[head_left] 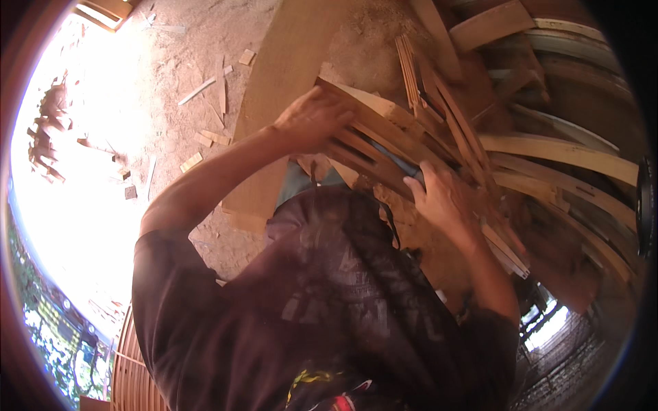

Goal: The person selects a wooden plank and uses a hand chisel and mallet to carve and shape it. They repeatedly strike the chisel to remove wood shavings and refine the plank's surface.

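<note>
A slotted wooden piece [399, 134], made of long brown rails with narrow gaps between them, lies slantwise in front of my body. My left hand [317, 120] is closed over its far left end, the arm reaching across from the left. Toward its near right end, my right hand [445, 198] grips it with the thumb on the near side; its fingers are slightly blurred and partly hidden. Beneath my left forearm, a wide wooden board [264, 103] stretches away from me. My lap and legs are mostly hidden under the dark shirt.
Several long wooden strips [562, 152] are heaped on the right, close to my right arm. Thin slats [409, 72] stick up beyond the piece. Small offcuts [192, 162] and slivers lie on the sandy ground [199, 55] to the left. Slatted wood [133, 363] stands behind at lower left.
</note>
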Demonstrator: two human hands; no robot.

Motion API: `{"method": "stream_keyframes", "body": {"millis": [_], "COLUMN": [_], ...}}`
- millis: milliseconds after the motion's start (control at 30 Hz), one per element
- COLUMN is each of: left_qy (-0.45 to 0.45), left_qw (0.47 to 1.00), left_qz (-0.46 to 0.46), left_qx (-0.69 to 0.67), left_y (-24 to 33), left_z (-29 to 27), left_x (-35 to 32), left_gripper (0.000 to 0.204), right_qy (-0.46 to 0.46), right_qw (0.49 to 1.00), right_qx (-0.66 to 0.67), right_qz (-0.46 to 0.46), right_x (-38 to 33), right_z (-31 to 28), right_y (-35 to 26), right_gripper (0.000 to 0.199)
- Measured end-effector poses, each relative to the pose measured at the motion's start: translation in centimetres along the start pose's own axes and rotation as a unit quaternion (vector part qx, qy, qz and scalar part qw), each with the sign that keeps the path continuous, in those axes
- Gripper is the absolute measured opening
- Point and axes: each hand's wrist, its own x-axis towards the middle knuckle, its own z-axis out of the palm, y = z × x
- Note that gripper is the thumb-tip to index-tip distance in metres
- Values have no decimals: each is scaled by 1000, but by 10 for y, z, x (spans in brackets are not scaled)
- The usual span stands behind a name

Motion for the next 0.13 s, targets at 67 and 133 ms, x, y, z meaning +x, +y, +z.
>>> {"method": "stream_keyframes", "body": {"millis": [67,133], "left_qy": [-40,-121], "left_qw": [999,989], "left_qz": [-25,-81], "left_qx": [3,-11], "left_y": [0,9], "left_z": [-12,-29], "left_x": [1,4], "left_gripper": [49,78], "right_qy": [-44,-65], "right_qw": [999,997], "right_qx": [-19,-10], "right_qz": [20,43], "right_x": [8,18], "right_z": [-8,-4], "right_y": [-9,-17], "right_gripper": [45,49]}}
